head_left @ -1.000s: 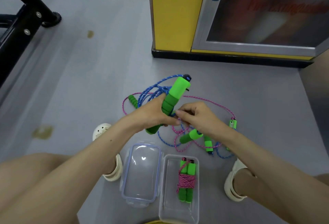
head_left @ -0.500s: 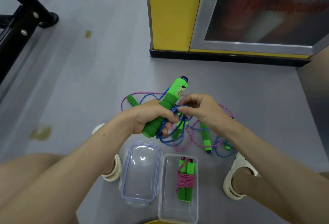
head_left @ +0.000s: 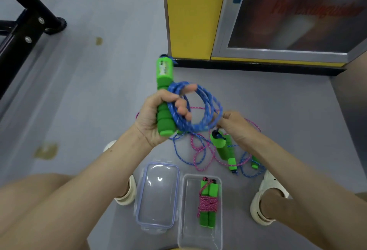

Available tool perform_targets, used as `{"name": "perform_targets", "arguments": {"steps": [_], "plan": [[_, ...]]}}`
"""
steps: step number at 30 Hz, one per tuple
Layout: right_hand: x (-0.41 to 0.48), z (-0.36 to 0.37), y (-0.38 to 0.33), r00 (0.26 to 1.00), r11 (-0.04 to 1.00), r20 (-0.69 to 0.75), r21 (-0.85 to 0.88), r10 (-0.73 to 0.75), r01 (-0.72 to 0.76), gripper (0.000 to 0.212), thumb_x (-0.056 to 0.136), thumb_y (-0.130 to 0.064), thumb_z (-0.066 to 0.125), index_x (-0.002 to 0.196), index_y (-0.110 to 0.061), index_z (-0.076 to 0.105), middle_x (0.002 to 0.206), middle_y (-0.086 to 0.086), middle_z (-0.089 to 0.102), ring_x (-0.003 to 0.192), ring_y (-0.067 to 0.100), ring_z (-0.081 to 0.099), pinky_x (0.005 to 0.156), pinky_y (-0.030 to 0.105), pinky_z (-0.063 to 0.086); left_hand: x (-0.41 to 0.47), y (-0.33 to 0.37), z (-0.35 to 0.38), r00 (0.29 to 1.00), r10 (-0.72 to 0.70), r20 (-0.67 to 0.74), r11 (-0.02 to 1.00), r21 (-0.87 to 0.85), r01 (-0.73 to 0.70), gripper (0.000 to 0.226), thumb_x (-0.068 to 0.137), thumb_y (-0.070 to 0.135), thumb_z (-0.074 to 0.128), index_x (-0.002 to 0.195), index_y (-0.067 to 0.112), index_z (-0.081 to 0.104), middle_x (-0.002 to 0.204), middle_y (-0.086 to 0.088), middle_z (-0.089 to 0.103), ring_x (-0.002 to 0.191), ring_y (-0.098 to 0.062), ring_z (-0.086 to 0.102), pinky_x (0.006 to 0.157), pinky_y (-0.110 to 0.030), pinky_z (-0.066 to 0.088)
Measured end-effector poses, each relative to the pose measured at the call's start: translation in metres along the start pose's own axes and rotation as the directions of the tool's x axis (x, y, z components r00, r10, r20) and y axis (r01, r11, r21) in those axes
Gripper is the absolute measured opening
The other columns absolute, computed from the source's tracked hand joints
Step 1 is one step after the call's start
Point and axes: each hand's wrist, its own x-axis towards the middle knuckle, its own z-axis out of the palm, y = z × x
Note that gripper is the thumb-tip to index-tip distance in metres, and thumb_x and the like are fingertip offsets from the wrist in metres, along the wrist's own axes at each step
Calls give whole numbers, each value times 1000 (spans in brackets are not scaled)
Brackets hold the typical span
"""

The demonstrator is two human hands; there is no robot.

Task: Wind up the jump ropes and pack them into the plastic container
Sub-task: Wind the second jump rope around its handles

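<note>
While the left hand (head_left: 153,118) grips a green handle (head_left: 164,83) upright, the blue rope (head_left: 206,100) sits in loops over its fingers (head_left: 181,108).
Red writing (head_left: 317,9) on the glass panel up top is way too blurry to read, same for the sticker (head_left: 163,69) on the handle. Right hand (head_left: 236,126) pinches the coil at its lower right edge, fingertips hard to make out. A second green handle (head_left: 221,146) sits just below that hand; can't tell if it's hanging or lying down. Loose pink rope (head_left: 198,156) tangles with blue slack on the floor (head_left: 99,90) underneath. Plastic container (head_left: 190,220) is cut off at the bottom edge, with a wound pink rope bundle (head_left: 208,203) inside; its lid (head_left: 158,194) lies right beside it on the left.
</note>
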Motion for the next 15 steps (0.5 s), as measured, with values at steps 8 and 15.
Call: {"name": "perform_targets", "arguments": {"steps": [8,15], "plan": [[-7,11,8,961,990,241,-12,136,-138,24,89,-28,63,89,-4,62,77,13,70,64,17,64,64,26,53,3,2,1,963,131,-237,991,-6,-136,30,88,2,43,115,8,54,91,-13,73,60,-11,67,66,-24,56],[-12,5,13,925,951,280,-244,257,-191,48,80,-10,74,119,-24,49,72,0,62,59,21,57,43,23,48,10,12,-19,839,158,-522,986,129,-105,21,89,-4,46,106,7,51,75,-11,72,44,-10,55,53,-21,51]]}}
